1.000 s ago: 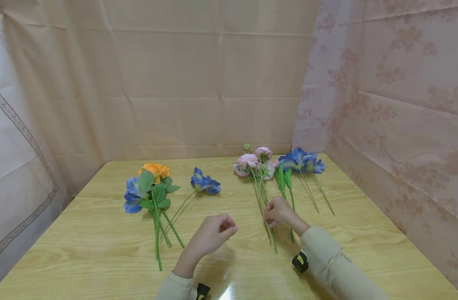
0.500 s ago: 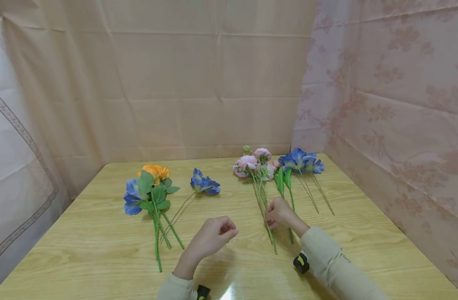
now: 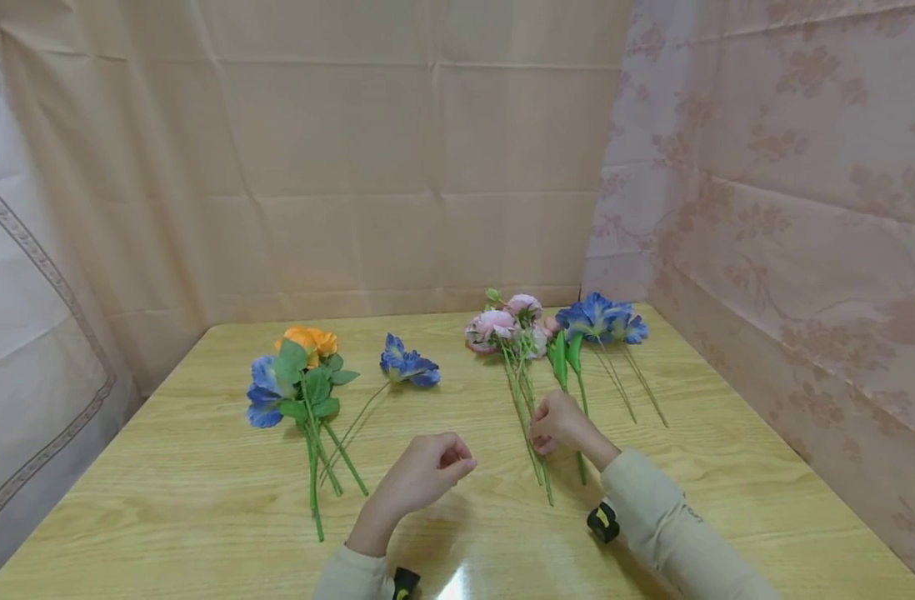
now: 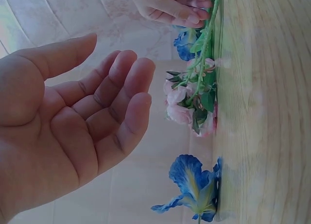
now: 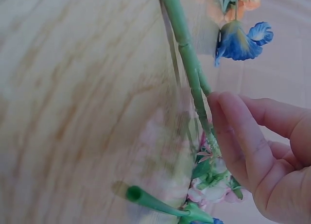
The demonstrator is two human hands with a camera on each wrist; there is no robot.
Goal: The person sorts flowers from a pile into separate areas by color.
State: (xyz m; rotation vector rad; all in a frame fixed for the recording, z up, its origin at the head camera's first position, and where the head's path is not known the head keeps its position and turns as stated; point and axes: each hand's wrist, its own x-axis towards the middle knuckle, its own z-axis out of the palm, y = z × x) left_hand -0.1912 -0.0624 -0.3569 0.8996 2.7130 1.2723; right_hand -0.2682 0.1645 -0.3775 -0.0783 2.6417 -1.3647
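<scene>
Change: none evident over the last second; work seemingly paused | Left hand (image 3: 420,473): relaxed, holding nothing | Right hand (image 3: 565,425): at stems (image 5: 183,34), grasp indeterminable | Pink flowers (image 3: 493,325): lying far right, worktop (image 3: 202,517)

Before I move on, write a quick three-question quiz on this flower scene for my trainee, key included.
1. True or false: the left hand holds nothing.
2. In the head view, what colour is the leftmost flower on the pale wood-grain table? A) pink B) blue C) orange
3. Fill in: the ____ hand is nearer the long green stems of the pale-pink, layered flowers.

Key: 1 true; 2 B, the blue ruffled flower; 3 right, since the right hand is at those stems.
</scene>
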